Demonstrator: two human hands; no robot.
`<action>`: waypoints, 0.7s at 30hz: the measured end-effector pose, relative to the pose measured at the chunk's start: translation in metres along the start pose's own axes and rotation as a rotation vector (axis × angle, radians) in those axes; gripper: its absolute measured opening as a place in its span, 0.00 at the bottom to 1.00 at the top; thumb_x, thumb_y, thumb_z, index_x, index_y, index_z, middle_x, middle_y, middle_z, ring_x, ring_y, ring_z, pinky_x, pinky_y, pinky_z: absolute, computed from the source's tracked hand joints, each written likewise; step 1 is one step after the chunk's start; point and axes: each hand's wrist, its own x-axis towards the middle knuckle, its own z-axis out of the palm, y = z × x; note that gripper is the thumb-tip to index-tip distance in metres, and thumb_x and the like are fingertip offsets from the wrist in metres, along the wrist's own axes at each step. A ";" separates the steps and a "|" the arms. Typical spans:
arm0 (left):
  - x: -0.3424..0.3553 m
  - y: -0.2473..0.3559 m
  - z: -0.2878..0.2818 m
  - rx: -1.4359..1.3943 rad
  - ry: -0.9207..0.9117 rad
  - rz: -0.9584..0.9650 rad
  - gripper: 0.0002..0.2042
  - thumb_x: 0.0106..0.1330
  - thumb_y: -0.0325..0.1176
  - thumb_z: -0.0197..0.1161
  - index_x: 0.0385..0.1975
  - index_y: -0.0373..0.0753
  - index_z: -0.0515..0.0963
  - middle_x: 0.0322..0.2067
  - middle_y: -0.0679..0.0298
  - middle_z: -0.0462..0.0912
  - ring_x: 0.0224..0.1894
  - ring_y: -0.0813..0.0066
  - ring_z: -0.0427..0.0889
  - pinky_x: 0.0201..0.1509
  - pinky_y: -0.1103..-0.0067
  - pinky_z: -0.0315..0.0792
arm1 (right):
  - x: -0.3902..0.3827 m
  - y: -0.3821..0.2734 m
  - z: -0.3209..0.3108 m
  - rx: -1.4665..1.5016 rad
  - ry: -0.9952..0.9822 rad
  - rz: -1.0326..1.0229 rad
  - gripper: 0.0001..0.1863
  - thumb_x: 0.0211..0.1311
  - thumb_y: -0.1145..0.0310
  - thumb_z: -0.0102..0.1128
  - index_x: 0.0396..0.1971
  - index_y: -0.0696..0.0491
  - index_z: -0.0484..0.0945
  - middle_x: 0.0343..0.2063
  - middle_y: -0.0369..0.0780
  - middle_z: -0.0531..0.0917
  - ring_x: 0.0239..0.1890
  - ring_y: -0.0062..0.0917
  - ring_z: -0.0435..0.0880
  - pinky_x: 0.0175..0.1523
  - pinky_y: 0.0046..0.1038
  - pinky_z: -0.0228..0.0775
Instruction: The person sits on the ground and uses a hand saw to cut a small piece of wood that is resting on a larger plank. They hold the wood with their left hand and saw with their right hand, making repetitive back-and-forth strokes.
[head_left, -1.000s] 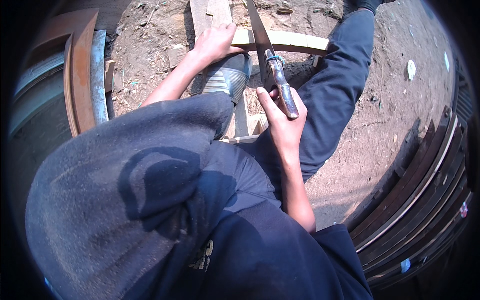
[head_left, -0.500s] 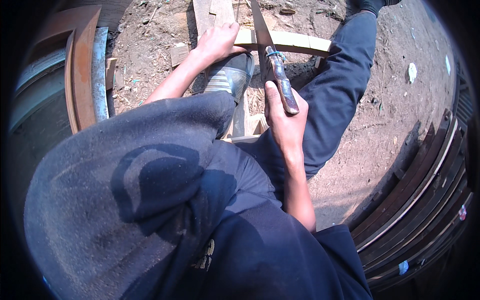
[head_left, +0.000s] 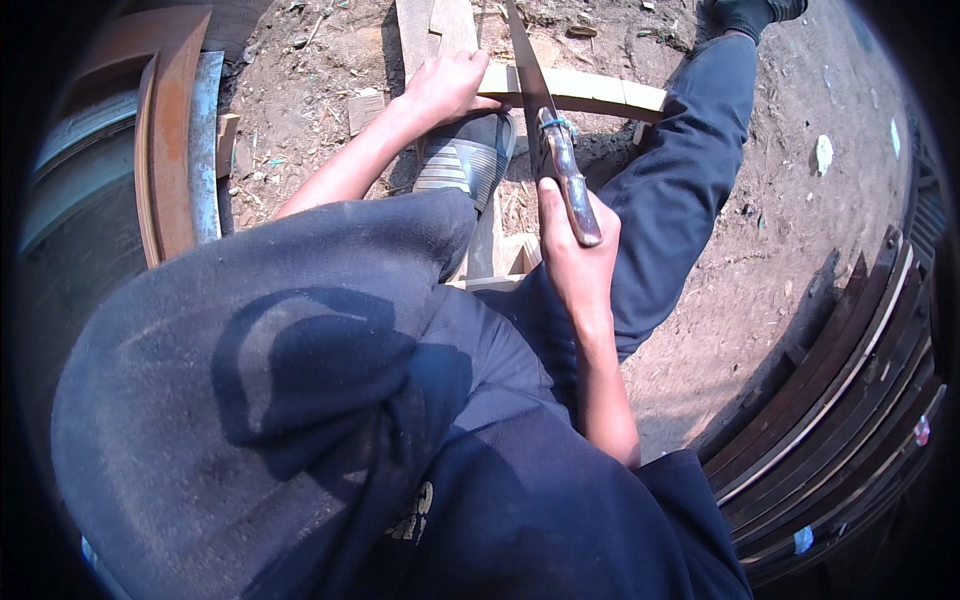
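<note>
At the near edge spreads the person's dark blue cloth clothing (head_left: 560, 500), the bent left leg and the right leg, stretched outward, both covered in it. Just beyond the lap, the right hand (head_left: 583, 245) is closed around the brown, glossy handle of one handsaw (head_left: 563, 165) with a blue tie near the blade; the palm side of the grip is hidden. The grey metal blade (head_left: 530, 65) points away and crosses one pale, slender wooden strip (head_left: 590, 88); its tip is cut off by the upper edge, and whether the teeth have entered the wood cannot be made out.

Left of the blade sits one grey striped shoe (head_left: 462, 160) on the left foot, and just past it the left hand (head_left: 443, 90) grips the strip's left end, fingers curled, their tips out of sight. The strip lies crosswise, its right end by the right shin.

Farther left leans one reddish-brown wooden frame (head_left: 172, 130), cut by the dark rim. To the right lies a stack of dark planks (head_left: 830, 390), too shadowed to count. Two white scraps (head_left: 824, 151) dot the brown earth (head_left: 780, 200). At the top, one weathered board (head_left: 415, 30) and the dark-clad right foot (head_left: 745, 12) are cropped.
</note>
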 end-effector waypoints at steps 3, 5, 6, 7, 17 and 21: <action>0.003 -0.001 0.002 -0.018 0.018 0.017 0.27 0.55 0.46 0.68 0.42 0.31 0.68 0.42 0.45 0.78 0.45 0.46 0.80 0.49 0.60 0.75 | -0.009 0.012 0.000 -0.036 0.019 -0.036 0.13 0.63 0.71 0.58 0.19 0.61 0.72 0.12 0.32 0.69 0.19 0.12 0.63 0.24 0.23 0.58; 0.007 0.000 0.004 -0.064 0.012 0.025 0.26 0.55 0.47 0.67 0.42 0.30 0.70 0.43 0.45 0.79 0.45 0.46 0.80 0.48 0.61 0.74 | 0.003 0.006 0.001 -0.028 0.014 -0.011 0.14 0.63 0.70 0.58 0.19 0.61 0.72 0.12 0.32 0.69 0.18 0.12 0.63 0.23 0.24 0.57; 0.007 -0.001 0.000 -0.083 0.010 0.025 0.26 0.56 0.48 0.67 0.41 0.30 0.71 0.43 0.45 0.79 0.45 0.47 0.80 0.48 0.61 0.74 | 0.012 0.005 0.002 0.033 0.019 0.032 0.14 0.63 0.70 0.58 0.19 0.61 0.72 0.12 0.32 0.69 0.18 0.13 0.63 0.23 0.24 0.56; 0.005 -0.002 -0.005 -0.115 -0.038 0.033 0.27 0.56 0.50 0.67 0.41 0.30 0.71 0.41 0.45 0.79 0.45 0.47 0.80 0.48 0.61 0.75 | 0.017 0.004 0.002 0.094 0.023 0.074 0.14 0.64 0.70 0.58 0.19 0.60 0.72 0.12 0.32 0.69 0.18 0.13 0.63 0.23 0.24 0.56; -0.005 -0.015 -0.016 -0.166 -0.072 -0.001 0.29 0.60 0.57 0.61 0.36 0.30 0.75 0.30 0.46 0.82 0.38 0.50 0.83 0.43 0.62 0.75 | 0.031 -0.009 0.004 -0.004 0.003 0.089 0.12 0.65 0.72 0.57 0.21 0.59 0.73 0.14 0.30 0.70 0.19 0.11 0.63 0.24 0.22 0.56; -0.009 -0.005 -0.014 -0.139 -0.053 -0.066 0.36 0.57 0.64 0.59 0.39 0.28 0.74 0.29 0.47 0.83 0.33 0.50 0.85 0.38 0.62 0.79 | -0.005 -0.016 -0.007 -0.068 0.008 0.215 0.12 0.65 0.73 0.57 0.21 0.59 0.73 0.16 0.30 0.70 0.20 0.11 0.64 0.25 0.20 0.57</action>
